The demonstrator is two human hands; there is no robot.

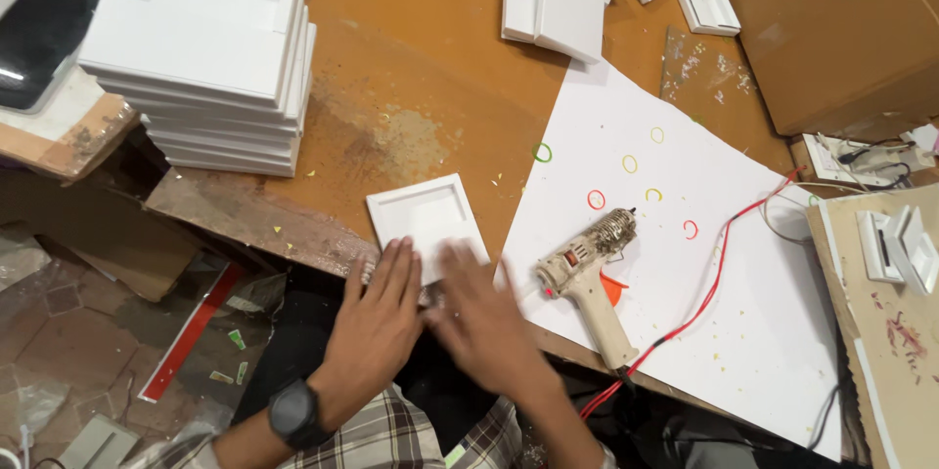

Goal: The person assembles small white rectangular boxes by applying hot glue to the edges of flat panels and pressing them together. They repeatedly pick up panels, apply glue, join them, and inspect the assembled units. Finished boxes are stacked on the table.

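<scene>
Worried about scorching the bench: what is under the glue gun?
The glue gun lies on a white paper sheet spread over the brown table. Whatever is beneath the sheet there stays hidden.

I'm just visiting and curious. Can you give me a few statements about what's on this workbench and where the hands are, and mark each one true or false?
1. Both hands rest on a small white square frame at the bench edge. True: the left hand and the right hand lie on its near side.
2. The glue gun is held in the right hand. False: it lies alone on the white sheet.
3. A stack of white frames stands to the left. True.
4. The glue gun's cord is blue. False: it is red.
5. A dark watch sits on the left wrist. True.
</scene>
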